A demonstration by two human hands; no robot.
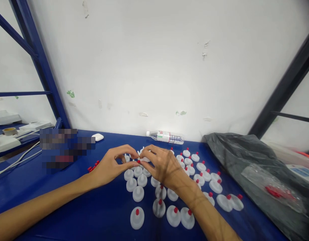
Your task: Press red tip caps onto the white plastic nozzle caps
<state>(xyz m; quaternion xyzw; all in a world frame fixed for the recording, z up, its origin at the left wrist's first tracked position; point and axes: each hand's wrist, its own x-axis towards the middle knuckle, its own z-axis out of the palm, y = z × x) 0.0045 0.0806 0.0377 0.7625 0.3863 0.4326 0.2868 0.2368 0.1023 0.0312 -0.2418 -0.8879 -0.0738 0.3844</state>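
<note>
My left hand (111,165) and my right hand (162,164) meet over the middle of the blue table, fingertips pinched close together. A small red cap (138,161) shows between the fingertips of both hands. Whether a white piece is held with it is hidden by the fingers. Under and in front of the hands stand several translucent white discs with bare nozzles, one being this uncapped disc (138,193). To the right and nearer to me are several discs wearing red caps, such as this capped disc (137,218). Loose red caps (93,166) lie left of my left hand.
A clear plastic bottle (166,137) lies by the wall. A dark grey plastic bag (235,160) covers the right side, with a clear bag of red pieces (280,192) on it. A white object (97,137) and white cables (21,154) are at left.
</note>
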